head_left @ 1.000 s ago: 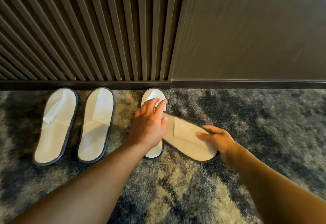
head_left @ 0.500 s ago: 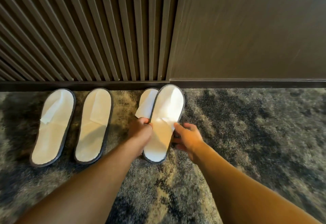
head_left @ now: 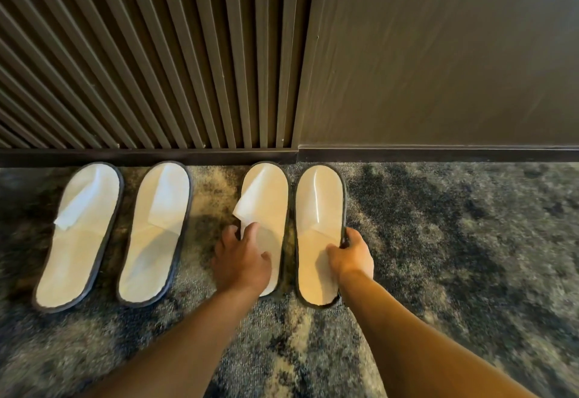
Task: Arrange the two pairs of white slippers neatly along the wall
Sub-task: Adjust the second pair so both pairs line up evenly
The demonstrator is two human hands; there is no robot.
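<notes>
**Four slippers on carpet at the wall base**

Four flat, oval white slippers with dark piped edges lie on a mottled grey and cream carpet point(head_left: 438, 256). All point toes-first at the dark baseboard point(head_left: 438, 154), long axes roughly square to the wall. The left pair point(head_left: 116, 234) sits side by side, heels leaning slightly left, below the ribbed slatted panel point(head_left: 141, 53). The third slipper point(head_left: 266, 200) and fourth slipper point(head_left: 318, 225) lie close and parallel near the seam with the smooth panel point(head_left: 438, 53). The third's thin upper is lifted at its left edge. The left hand point(head_left: 242, 259) rests on it, fingers loosely curled at that flap. The right hand point(head_left: 352, 256) pinches the fourth's right edge, thumb on the insole.
</notes>
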